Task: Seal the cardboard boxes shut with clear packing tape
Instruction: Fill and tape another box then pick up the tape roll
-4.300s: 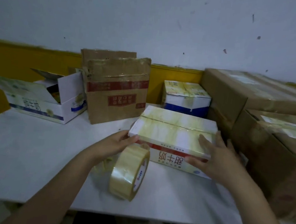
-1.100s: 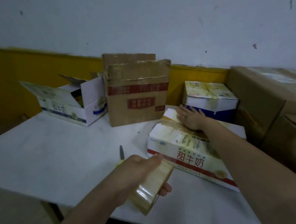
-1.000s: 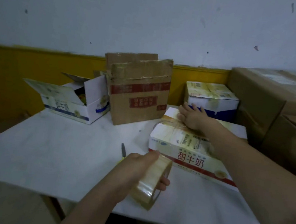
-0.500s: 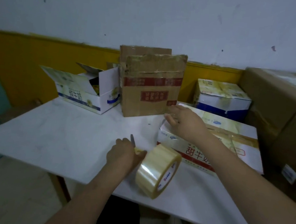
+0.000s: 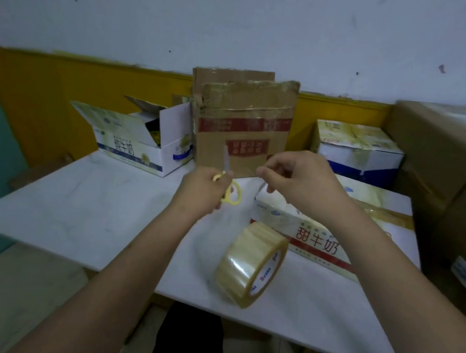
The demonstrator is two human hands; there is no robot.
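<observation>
- Plainly the risk lies in the cut; the left hand [image 5: 204, 193] grips yellow-handled scissors [image 5: 229, 189] with fingers curled round the handles, blades pointing up, while the right hand [image 5: 298, 177] pinches what looks like the drawn tape end between thumb and forefinger, though the strip itself is too clear to see for certain.
- If the blades close near the pinching fingertips, they may nick skin; the two hands are close together.
- The tape roll [image 5: 251, 264] stands on edge on the white table [image 5: 79, 206], near its front edge; a tug on the strip could roll it off.
- The red-lettered milk box [image 5: 335, 233] lies just beside the roll, under the right forearm; slack or twisted tape may stick to itself and leave that seam badly sealed.
</observation>
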